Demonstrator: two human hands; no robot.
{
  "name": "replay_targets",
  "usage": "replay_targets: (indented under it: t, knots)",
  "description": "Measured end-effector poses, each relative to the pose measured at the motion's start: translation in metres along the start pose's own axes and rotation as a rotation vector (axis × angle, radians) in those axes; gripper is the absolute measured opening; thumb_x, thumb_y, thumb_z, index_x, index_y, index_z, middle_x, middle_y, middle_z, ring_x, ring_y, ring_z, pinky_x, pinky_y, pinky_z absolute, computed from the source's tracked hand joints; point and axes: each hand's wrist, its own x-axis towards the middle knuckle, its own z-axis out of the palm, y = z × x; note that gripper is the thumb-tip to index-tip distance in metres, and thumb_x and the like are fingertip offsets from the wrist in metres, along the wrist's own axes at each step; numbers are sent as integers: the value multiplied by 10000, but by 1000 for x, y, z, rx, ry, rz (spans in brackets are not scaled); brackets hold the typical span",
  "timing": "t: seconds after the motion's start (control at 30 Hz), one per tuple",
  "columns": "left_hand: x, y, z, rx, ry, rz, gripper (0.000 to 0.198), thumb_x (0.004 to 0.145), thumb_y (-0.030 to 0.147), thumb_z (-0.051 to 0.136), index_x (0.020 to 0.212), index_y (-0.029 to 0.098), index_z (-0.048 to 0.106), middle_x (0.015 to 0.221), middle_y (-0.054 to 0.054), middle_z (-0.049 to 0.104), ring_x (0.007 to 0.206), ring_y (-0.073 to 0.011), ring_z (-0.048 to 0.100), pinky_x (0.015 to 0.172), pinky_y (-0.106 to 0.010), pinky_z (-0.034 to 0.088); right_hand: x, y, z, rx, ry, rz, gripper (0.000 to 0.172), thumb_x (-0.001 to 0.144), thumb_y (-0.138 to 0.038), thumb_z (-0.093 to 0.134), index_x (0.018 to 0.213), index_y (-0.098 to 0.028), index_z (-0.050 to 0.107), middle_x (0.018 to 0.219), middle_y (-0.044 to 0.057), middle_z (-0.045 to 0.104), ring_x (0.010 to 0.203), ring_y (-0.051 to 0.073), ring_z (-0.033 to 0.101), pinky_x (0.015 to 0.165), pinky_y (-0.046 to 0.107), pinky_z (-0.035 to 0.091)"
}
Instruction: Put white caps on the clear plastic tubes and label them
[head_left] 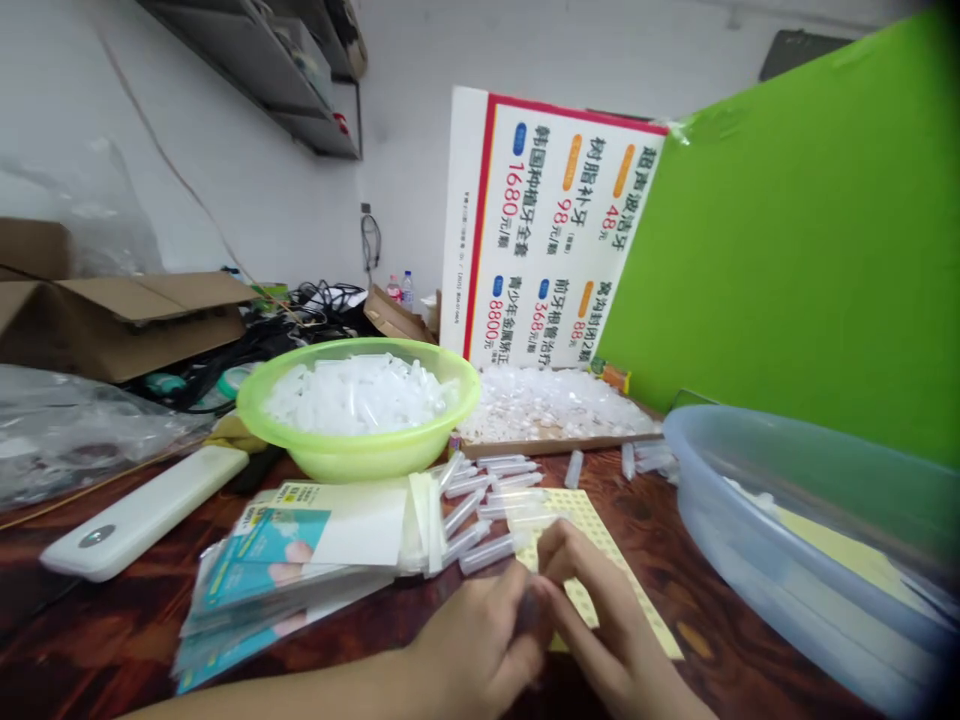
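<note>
My left hand and my right hand meet low in the middle, over a yellow sheet of small stickers. Their fingertips are pinched together at the sheet; what they pinch is too small to make out. Just beyond them several clear plastic tubes lie in a row on the dark wooden table. A stack of printed packets lies to the left of my left hand.
A green bowl full of clear tubes stands behind the packets. A tray of white caps sits before a printed sign and a green board. A blue basin is at right, a white power bank at left, cardboard boxes behind.
</note>
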Motion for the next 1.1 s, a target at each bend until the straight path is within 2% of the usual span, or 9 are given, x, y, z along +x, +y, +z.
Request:
replay_targets:
  t: [0.2,0.33,0.5,0.57,0.67,0.73,0.83,0.97,1.1]
  knots:
    - [2,-9,4,59,101,78,104,818,306,366,833,206,348,726,-81,583,619,-202,562,554,-278,402,-3,7,3,-146,19,-65,81,901,-221,508,830,-228,471,676,-26,508,575,113,483,532,197,424]
    - [1,-6,1,35,211,110,102,815,299,394,819,205,353,664,-30,525,549,-164,496,521,-265,372,8,1,-2,-116,-38,-48,170,904,-225,512,739,-221,470,611,-39,494,532,105,471,504,199,397]
    - [-1,-3,3,167,174,-56,199,859,366,475,842,170,507,669,-26,581,588,-162,536,565,-263,413,48,22,-32,-66,191,33,216,907,-304,511,726,-225,424,603,-41,446,524,114,447,496,223,363]
    - [-2,-3,7,385,135,-29,240,842,400,536,821,163,563,732,-53,616,692,-205,571,624,-302,443,65,40,-46,-270,250,67,193,904,-340,494,763,-223,434,596,-35,467,522,125,446,513,240,348]
    - [-5,-1,11,630,87,26,333,823,482,569,946,174,602,927,-100,620,873,-284,551,719,-402,468,77,64,-59,-861,140,213,129,887,-280,475,786,-201,489,685,15,549,589,153,485,516,260,262]
    - [-6,3,11,659,62,-4,362,853,512,520,1034,207,591,1037,-103,591,941,-295,520,783,-455,460,75,75,-60,-1077,-24,347,127,889,-207,415,835,-186,527,844,68,609,706,185,543,516,265,220]
    - [-7,7,8,627,6,-81,353,878,517,482,1035,221,593,1100,-90,563,1005,-289,485,858,-477,434,67,88,-60,-1081,-228,490,135,851,-160,425,846,-183,558,886,67,638,744,186,571,516,255,218]
    - [-6,10,4,580,-59,-111,283,890,438,507,1044,219,599,1077,-69,569,1018,-267,477,889,-451,422,61,100,-64,-1003,-331,553,145,825,-163,460,854,-184,600,847,47,646,728,170,588,530,238,270]
    - [-5,12,3,600,-62,-113,225,895,365,515,1037,225,619,1035,-69,575,998,-269,484,866,-453,434,58,105,-66,-985,-354,544,400,875,-143,364,1203,-240,572,1126,98,577,877,210,612,602,259,348]
